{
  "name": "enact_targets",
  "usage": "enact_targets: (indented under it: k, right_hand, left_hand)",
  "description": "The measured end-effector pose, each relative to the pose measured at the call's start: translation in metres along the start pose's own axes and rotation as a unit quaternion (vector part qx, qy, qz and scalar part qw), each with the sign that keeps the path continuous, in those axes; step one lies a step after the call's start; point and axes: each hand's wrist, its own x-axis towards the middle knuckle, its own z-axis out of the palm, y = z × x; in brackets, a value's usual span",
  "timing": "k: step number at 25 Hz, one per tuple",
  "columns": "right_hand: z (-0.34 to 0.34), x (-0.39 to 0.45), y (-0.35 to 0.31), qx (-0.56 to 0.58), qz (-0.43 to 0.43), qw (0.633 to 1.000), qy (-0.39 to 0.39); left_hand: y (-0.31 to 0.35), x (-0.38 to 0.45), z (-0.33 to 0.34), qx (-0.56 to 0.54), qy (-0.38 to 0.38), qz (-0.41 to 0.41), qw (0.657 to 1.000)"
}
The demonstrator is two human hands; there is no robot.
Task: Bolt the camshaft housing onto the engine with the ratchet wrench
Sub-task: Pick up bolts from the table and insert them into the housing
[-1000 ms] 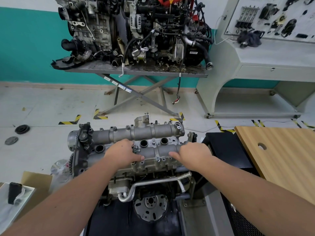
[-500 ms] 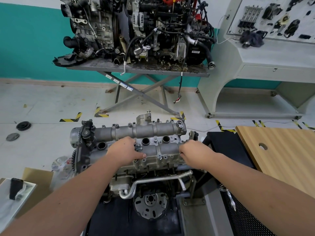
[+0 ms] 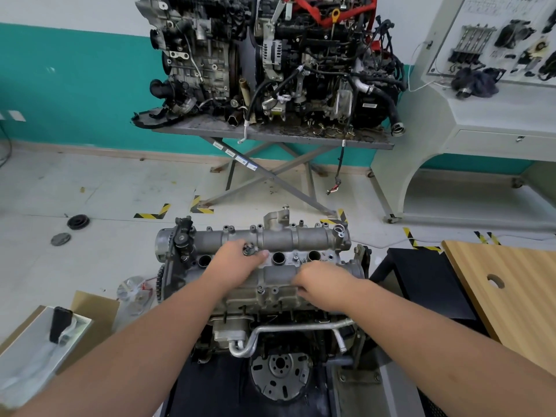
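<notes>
**Hand position on camshaft housing**

The grey cast-aluminium camshaft housing [image 3: 301, 239] sits on top of the engine [image 3: 270, 311], centre foreground. The left hand [image 3: 237, 260] lies on its left half, fingers curled around a small metal fitting [image 3: 249, 250]. The right hand [image 3: 323, 284] rests on the near right edge, fingers bent downward; what they grasp cannot be determined. A light wooden tabletop [image 3: 511, 290] stands to the right
</notes>
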Motion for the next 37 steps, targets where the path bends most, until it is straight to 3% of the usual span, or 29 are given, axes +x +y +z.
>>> enact_targets:
  k: [3,7,11,15,19,25,28,31,35,37]
  right_hand:
    - [0.003,0.008,0.000,-0.061,0.013,0.998,0.001]
    - [0.005,0.008,-0.001,-0.060,0.003,0.998,0.018]
    - [0.000,0.005,0.000,-0.067,-0.003,0.998,0.017]
    - [-0.014,0.020,-0.030,-0.020,-0.037,0.996,0.076]
    - [-0.012,0.047,-0.069,-0.043,-0.050,0.998,0.000]
    - [-0.013,0.051,-0.064,-0.058,-0.049,0.996,0.035]
    - [-0.039,0.058,-0.077,0.136,-0.049,0.982,0.124]
    - [-0.054,0.069,-0.099,0.364,-0.072,0.924,0.091]
    - [-0.054,0.076,-0.105,0.485,-0.069,0.871,0.023]
    - [-0.057,0.076,-0.103,0.477,-0.085,0.875,0.010]
  left_hand:
    - [0.000,-0.009,-0.015,-0.160,0.067,-0.043,0.984]
    - [-0.010,-0.014,-0.030,-0.247,0.087,-0.071,0.963]
    - [-0.032,-0.013,-0.038,-0.237,0.073,-0.075,0.966]
    - [-0.044,-0.011,-0.043,-0.225,0.060,-0.088,0.969]
    - [-0.045,-0.021,-0.048,-0.235,0.061,-0.104,0.965]
    - [-0.056,-0.041,-0.059,-0.372,-0.009,-0.167,0.913]
    - [-0.061,-0.055,-0.061,-0.450,-0.089,-0.174,0.871]
    - [-0.062,-0.065,-0.068,-0.466,-0.171,-0.164,0.852]
    - [-0.065,-0.071,-0.082,-0.422,-0.241,-0.138,0.863]
    - [-0.065,-0.073,-0.083,-0.420,-0.247,-0.133,0.863]
